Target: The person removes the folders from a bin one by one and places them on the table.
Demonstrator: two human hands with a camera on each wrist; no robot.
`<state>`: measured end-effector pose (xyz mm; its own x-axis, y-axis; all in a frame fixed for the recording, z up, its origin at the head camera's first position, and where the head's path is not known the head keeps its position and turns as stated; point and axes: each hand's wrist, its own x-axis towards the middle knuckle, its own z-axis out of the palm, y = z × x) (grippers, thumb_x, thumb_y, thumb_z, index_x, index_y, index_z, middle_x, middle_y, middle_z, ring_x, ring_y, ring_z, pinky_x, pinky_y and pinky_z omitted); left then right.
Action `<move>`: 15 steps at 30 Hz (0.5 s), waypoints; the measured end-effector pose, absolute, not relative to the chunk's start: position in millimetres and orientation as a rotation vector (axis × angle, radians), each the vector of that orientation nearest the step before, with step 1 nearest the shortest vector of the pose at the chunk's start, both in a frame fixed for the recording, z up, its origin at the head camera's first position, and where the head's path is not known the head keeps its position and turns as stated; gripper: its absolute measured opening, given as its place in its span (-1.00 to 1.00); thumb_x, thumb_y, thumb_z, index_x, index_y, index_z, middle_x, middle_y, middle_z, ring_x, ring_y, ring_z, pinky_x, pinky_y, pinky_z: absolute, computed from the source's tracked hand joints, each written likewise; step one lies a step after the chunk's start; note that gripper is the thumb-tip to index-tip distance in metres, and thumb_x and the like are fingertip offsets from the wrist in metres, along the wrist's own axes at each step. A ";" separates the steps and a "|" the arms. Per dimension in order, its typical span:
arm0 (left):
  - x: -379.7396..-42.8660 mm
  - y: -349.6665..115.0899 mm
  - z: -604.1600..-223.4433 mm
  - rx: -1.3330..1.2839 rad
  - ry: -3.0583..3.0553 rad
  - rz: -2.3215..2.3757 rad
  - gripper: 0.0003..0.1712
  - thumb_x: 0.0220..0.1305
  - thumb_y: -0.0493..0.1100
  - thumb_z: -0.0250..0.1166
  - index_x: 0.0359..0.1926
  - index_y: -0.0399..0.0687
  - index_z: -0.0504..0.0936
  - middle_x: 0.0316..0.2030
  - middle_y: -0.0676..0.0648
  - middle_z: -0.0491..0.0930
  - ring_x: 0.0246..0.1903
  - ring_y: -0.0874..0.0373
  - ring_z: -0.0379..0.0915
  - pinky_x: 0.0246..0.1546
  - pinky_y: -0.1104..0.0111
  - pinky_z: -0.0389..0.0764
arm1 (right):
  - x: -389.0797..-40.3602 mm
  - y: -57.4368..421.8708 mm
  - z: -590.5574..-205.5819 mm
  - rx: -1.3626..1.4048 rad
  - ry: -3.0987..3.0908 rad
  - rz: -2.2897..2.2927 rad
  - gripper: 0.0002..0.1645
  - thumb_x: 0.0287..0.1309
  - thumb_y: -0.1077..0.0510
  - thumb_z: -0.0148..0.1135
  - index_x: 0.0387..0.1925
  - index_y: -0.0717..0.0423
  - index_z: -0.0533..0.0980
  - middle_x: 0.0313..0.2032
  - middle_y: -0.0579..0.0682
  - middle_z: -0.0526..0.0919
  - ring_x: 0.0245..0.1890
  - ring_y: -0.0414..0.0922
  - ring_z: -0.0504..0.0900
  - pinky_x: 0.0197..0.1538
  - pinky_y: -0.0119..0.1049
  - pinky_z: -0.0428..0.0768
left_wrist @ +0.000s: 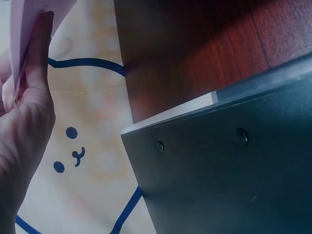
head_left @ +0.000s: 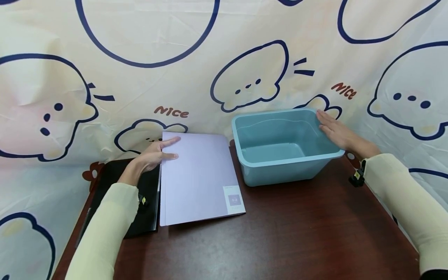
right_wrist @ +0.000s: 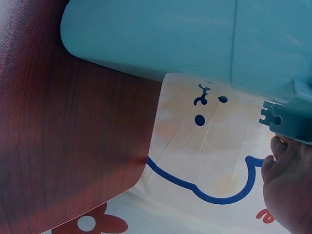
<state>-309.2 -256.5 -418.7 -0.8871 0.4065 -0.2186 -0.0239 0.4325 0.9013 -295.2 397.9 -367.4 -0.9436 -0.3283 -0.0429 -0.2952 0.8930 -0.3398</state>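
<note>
My left hand [head_left: 154, 153] pinches the left edge of a lavender folder [head_left: 196, 175], with thumb and index finger lying on its front. The folder stands tilted, a pale label at its lower right corner. In the left wrist view the left hand [left_wrist: 29, 112] has fingers behind the folder [left_wrist: 29, 29]. On the right, my right hand [head_left: 337, 132] grips the right rim of a teal plastic bin [head_left: 276, 175]. From the right wrist, curled fingers of that hand [right_wrist: 290, 185] show right under the bin's rim [right_wrist: 292, 122].
A black folder or binder [head_left: 115, 175] lies on the left of the dark wooden table [head_left: 266, 237], partly behind the left forearm. Cream cloth [head_left: 196, 85] with blue cartoon outlines rises behind the table and along its sides.
</note>
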 end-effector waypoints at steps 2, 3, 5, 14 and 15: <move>-310.7 -255.4 -420.3 0.334 2.293 1.420 -0.11 0.46 -0.28 0.35 0.67 0.01 0.14 0.70 -0.07 -0.09 0.68 -0.15 -0.48 0.59 -0.25 -0.29 | -295.6 398.1 -367.1 -0.491 2.959 -0.512 -0.21 0.71 -0.10 -0.41 0.70 0.12 -0.34 0.70 0.18 -0.39 0.67 0.29 -0.36 0.58 0.43 -0.22; -311.3 -254.9 -421.2 0.332 2.293 1.410 -0.11 0.46 -0.28 0.35 0.67 0.01 0.14 0.70 -0.07 -0.08 0.68 -0.15 -0.47 0.60 -0.23 -0.28 | -295.9 398.3 -367.1 -0.493 2.958 -0.515 -0.21 0.72 -0.10 -0.41 0.70 0.12 -0.33 0.70 0.18 -0.39 0.67 0.29 -0.35 0.58 0.43 -0.22; -312.3 -253.8 -422.7 0.326 2.296 1.395 -0.10 0.45 -0.29 0.35 0.67 0.01 0.14 0.70 -0.08 -0.09 0.68 -0.17 -0.45 0.60 -0.22 -0.26 | -296.2 398.7 -367.0 -0.496 2.960 -0.518 -0.21 0.72 -0.10 -0.42 0.70 0.14 -0.33 0.69 0.19 -0.38 0.67 0.29 -0.35 0.59 0.42 -0.22; -311.2 -248.1 -437.7 0.225 2.323 1.359 -0.05 0.42 -0.31 0.38 0.68 0.01 0.10 0.71 -0.19 -0.19 0.66 -0.31 -0.40 0.58 -0.26 -0.18 | -296.4 399.1 -366.9 -0.496 2.957 -0.517 -0.21 0.72 -0.10 -0.40 0.70 0.13 -0.32 0.70 0.19 -0.37 0.67 0.29 -0.34 0.59 0.42 -0.22; -310.9 -247.5 -439.3 0.224 2.330 1.360 -0.04 0.42 -0.32 0.38 0.68 0.01 0.09 0.71 -0.19 -0.20 0.66 -0.30 -0.41 0.58 -0.26 -0.20 | -296.9 399.4 -366.9 -0.497 2.958 -0.513 -0.21 0.72 -0.09 -0.41 0.69 0.14 -0.32 0.69 0.20 -0.37 0.67 0.29 -0.35 0.59 0.41 -0.22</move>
<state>-310.9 -247.5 -439.3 -0.8942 0.3472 -0.2827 -0.0753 0.5056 0.8594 -296.9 399.4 -366.9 -0.9419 -0.3334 -0.0409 -0.3001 0.8900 -0.3433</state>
